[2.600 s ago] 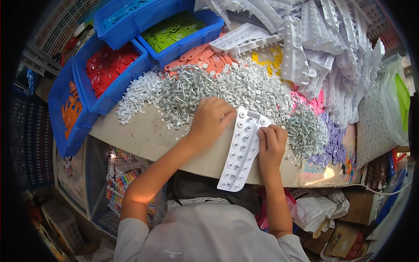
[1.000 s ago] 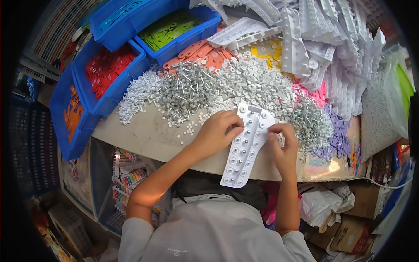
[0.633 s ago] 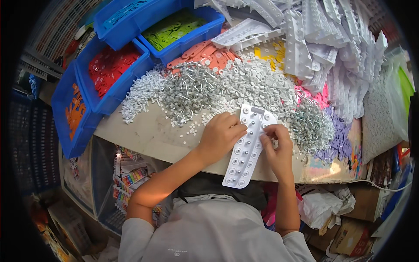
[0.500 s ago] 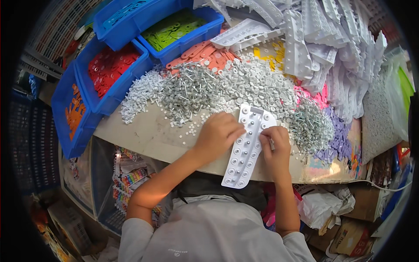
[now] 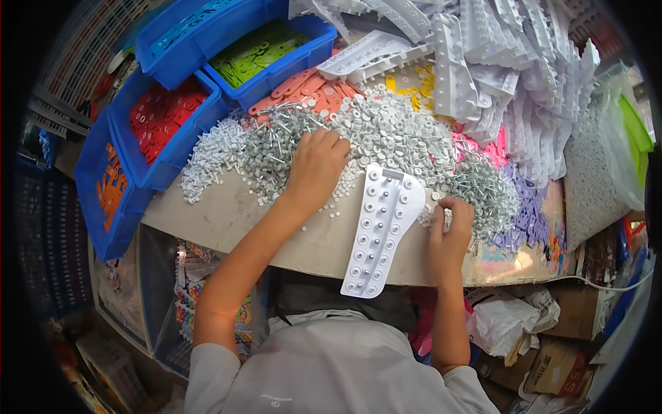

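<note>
A white plastic holder (image 5: 378,238), wide at the far end, lies between my hands, its near end over the table edge. Round white pieces sit in rows along both its sides, and small metal heads line the groove in the middle. My left hand (image 5: 316,169) is at the heap of metal pins (image 5: 279,148), fingers curled down into it; whatever they pinch is hidden. Right of the holder, my right hand (image 5: 452,231) is closed with thumb and fingertips drawn together, beside the second pin heap (image 5: 486,193). What it holds cannot be made out.
Blue bins with red (image 5: 165,114), green (image 5: 258,58) and orange flat pieces (image 5: 110,186) stand at left. White round caps (image 5: 403,131) are heaped mid-table. More white holders (image 5: 510,41) are stacked behind. Purple pieces (image 5: 527,207) and a clear bag (image 5: 600,165) lie right.
My left hand has left the holder and moved up and left to the pin heap. The right hand has drawn off the holder toward the right. Nothing touches the holder now.
</note>
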The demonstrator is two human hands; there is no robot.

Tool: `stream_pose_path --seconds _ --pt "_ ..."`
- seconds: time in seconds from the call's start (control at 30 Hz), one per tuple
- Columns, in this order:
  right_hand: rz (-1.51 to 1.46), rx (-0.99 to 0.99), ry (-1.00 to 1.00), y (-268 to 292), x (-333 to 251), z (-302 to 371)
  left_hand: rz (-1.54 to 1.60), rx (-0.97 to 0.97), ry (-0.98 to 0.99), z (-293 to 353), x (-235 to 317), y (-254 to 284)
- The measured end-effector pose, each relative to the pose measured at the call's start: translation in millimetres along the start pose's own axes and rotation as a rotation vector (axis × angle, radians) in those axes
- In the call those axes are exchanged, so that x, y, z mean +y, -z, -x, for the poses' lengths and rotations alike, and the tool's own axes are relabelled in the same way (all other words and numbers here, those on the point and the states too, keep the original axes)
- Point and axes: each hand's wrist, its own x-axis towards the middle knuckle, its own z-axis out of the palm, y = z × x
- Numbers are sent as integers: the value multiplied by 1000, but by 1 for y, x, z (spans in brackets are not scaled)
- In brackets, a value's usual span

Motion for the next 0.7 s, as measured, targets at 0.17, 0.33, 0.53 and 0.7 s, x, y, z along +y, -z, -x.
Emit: stream_pose_path --seconds 0.17,0.33,0.53,0.7 --pt "211 -119 47 5 21 -10 301 35 52 6 13 19" --pt "318 -36 100 -7 25 -19 523 -35 71 26 33 34" --pt "322 -85 81 -7 25 -16 719 -257 78 50 47 30" --pt "-37 -89 19 8 2 -5 716 -234 88 61 51 15"
